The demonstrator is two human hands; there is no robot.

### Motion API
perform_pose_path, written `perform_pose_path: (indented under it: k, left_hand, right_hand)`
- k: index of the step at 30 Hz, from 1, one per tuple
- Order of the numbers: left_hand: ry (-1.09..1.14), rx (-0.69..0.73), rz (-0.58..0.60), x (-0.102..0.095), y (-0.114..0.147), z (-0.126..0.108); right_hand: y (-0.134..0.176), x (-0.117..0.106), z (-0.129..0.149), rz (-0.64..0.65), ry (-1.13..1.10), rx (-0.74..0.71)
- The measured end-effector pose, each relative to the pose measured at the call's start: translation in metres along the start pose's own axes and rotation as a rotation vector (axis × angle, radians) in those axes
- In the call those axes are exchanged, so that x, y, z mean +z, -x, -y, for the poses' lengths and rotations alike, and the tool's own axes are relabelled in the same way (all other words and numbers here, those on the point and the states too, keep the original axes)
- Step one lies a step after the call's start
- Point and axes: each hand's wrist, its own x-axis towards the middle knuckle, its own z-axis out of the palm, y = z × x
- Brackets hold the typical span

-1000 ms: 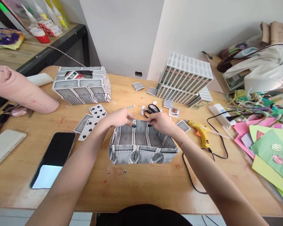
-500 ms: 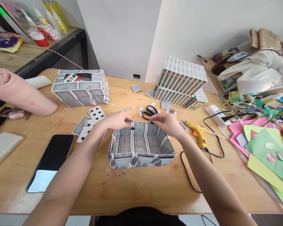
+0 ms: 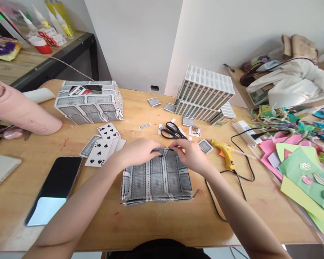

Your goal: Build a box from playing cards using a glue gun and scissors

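Observation:
An open box made of playing cards point(image 3: 156, 181), grey-patterned backs showing, sits on the wooden table in front of me. My left hand point(image 3: 142, 153) pinches its far rim, fingertips partly hidden by the hand. Close beside it, my right hand point(image 3: 187, 153) grips the same rim, thumb on the inner side. Just beyond the hands lie black-handled scissors point(image 3: 172, 130). Left of the box, several loose playing cards point(image 3: 102, 149) overlap, some face up with spades. On the right lies a yellow glue gun point(image 3: 226, 154) with a glue stick in its back.
A finished-looking card box point(image 3: 89, 104) stands at the back left, stacked card packs point(image 3: 205, 93) at the back right. A phone point(image 3: 55, 190) and a pink roll point(image 3: 24, 108) lie left. A power strip point(image 3: 247, 132), black cable and coloured paper point(image 3: 307, 180) fill the right.
The box has come nearer to me and its opening tips more toward my view. Both hands stay on the far rim and are closer together.

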Motion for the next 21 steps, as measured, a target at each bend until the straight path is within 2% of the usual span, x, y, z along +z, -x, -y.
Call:
perform_pose_path:
  k: [5, 21]
  left_hand:
    - [0.001, -0.006, -0.032, 0.013, -0.006, 0.003]
    - [-0.012, -0.022, -0.041, 0.013, -0.008, 0.003]
  right_hand:
    - [0.002, 0.014, 0.001, -0.062, 0.074, -0.035]
    - [-0.001, 0.022, 0.002, -0.097, 0.034, -0.009]
